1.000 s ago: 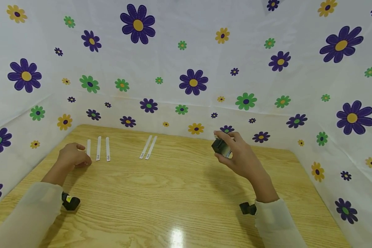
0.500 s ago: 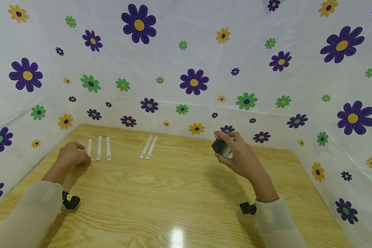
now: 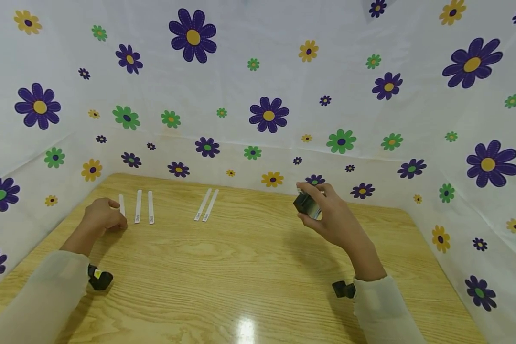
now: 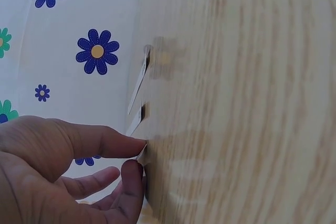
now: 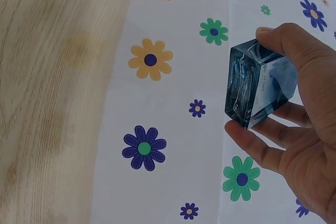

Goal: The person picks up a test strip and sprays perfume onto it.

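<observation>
My right hand (image 3: 337,217) holds a dark blue glass perfume bottle (image 3: 306,204) up above the table, between the thumb and fingers. In the right wrist view the bottle (image 5: 257,82) is tilted, its thick glass base toward the left. At the far left of the table, my left hand (image 3: 104,215) pinches the near end of a white paper test strip (image 3: 122,203). The left wrist view has that strip's end (image 4: 142,153) between thumb and index finger, close to the tabletop. Just right of it lie two more strips, a nearer one (image 3: 138,206) and a farther one (image 3: 151,207).
Another pair of white strips, one (image 3: 203,204) beside the other (image 3: 210,205), lies slanted toward the table's back left. Flower-printed white cloth (image 3: 223,86) encloses the wooden table (image 3: 223,277) at the back and sides. A small black camera (image 3: 100,278) sits at the left wrist.
The pinched strip's far end has swung slightly left, away from the two strips beside it. My right hand and the perfume bottle have stayed in place.
</observation>
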`<state>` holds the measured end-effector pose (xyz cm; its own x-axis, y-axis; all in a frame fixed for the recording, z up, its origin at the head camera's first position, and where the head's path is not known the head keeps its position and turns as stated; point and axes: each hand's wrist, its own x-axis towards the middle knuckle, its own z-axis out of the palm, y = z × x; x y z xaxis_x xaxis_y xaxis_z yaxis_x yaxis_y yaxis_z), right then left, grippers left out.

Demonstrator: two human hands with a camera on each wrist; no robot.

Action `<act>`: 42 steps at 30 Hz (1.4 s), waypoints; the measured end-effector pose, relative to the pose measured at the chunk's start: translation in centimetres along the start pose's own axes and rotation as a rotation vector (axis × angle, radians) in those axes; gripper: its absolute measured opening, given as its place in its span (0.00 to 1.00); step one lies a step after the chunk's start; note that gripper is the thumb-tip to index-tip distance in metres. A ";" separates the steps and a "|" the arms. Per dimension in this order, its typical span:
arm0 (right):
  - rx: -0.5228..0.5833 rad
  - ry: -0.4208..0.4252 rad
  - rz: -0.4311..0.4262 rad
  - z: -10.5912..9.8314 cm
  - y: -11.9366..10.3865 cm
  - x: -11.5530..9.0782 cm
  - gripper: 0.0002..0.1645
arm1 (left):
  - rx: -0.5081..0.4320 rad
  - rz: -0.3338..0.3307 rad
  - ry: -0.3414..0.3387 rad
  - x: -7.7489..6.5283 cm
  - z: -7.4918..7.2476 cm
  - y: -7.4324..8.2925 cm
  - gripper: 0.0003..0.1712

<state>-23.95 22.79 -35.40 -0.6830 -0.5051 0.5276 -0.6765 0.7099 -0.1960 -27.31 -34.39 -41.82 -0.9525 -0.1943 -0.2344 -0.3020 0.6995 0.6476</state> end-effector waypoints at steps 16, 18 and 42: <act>-0.003 0.016 -0.006 -0.4 0.1 -0.1 0.45 | -0.198 -0.055 -0.116 1.2 -0.6 -0.7 0.17; -0.009 0.017 -0.006 -0.4 0.1 0.0 0.46 | -0.183 -0.058 -0.130 1.4 -0.7 -0.9 0.11; -0.004 0.016 -0.020 -0.2 0.1 -0.1 0.46 | -0.161 0.094 -0.126 0.7 -0.9 2.7 0.25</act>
<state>-23.89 22.95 -35.32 -0.6649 -0.5116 0.5442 -0.6889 0.7017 -0.1821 -28.77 -33.24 -39.60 -0.9676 -0.0391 -0.2494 -0.2239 0.5897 0.7760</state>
